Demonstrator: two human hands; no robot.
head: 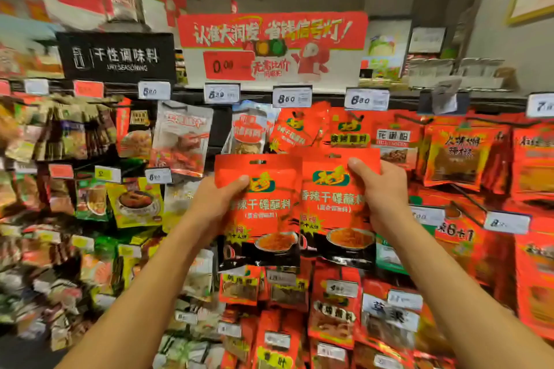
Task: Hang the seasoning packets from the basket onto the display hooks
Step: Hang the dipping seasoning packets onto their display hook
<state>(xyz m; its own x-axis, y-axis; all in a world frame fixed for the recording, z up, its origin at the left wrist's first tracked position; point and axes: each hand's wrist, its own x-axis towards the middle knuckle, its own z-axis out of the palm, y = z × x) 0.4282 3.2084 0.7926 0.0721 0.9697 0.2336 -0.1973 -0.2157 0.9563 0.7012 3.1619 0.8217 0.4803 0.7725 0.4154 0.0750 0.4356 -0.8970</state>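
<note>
While both arms reach up from the bottom corners of the frame, two red seasoning packets are held side by side at the centre, in front of a wall of hanging goods. The left hand (pixel 214 204) grips the left packet (pixel 259 213) along its left edge, thumb curled over the front near the top and the other fingers hidden behind. The right hand (pixel 382 198) grips the right packet (pixel 334 207) along its right edge in the same way, thumb pressed on the front at the upper corner, the remaining fingers out of sight behind it. The two packets touch, the right one slightly overlapping the left one's edge and sitting a little higher. Each is upright, has a hanging slot at its top, white characters across its middle, and a bowl pictured on a black band at its bottom.

Just above them, in the upper middle of the frame, more red packets (pixel 302 129) of a similar kind hang under a row of white price tags (pixel 292 97). A red banner (pixel 272 31) with a traffic-light drawing sits above the tags, and a black sign (pixel 115 57) stands at upper left. Other packets, red, green and yellow, fill the left, right and lower parts of the frame, most of them blurred.
</note>
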